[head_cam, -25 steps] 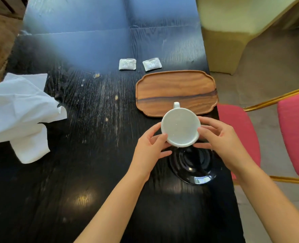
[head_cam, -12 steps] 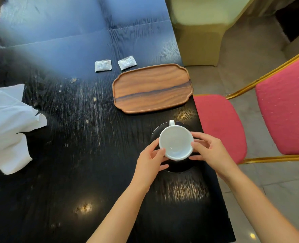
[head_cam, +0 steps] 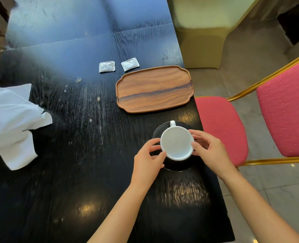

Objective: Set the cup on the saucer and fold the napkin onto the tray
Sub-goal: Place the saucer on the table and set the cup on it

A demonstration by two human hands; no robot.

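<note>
A white cup (head_cam: pixel 176 142) sits upright on a black saucer (head_cam: pixel 178 166) near the table's right edge, its handle pointing away from me. My left hand (head_cam: pixel 148 157) holds the cup's left side with curled fingers. My right hand (head_cam: pixel 209 149) holds its right side the same way. A wooden tray (head_cam: pixel 154 88) lies bare just beyond the saucer. A crumpled white napkin (head_cam: pixel 10 120) lies at the table's left edge, far from both hands.
Two small white sachets (head_cam: pixel 107 67) (head_cam: pixel 130 64) lie beyond the tray on the black table (head_cam: pixel 75 172). A red chair with a gold frame (head_cam: pixel 220 127) stands close to the table's right edge. A yellow-covered seat (head_cam: pixel 203 32) stands at the far right.
The cup came down from above the saucer and now sits on it, both hands still around it. The view shifted, so the tray and napkin sit elsewhere in frame.
</note>
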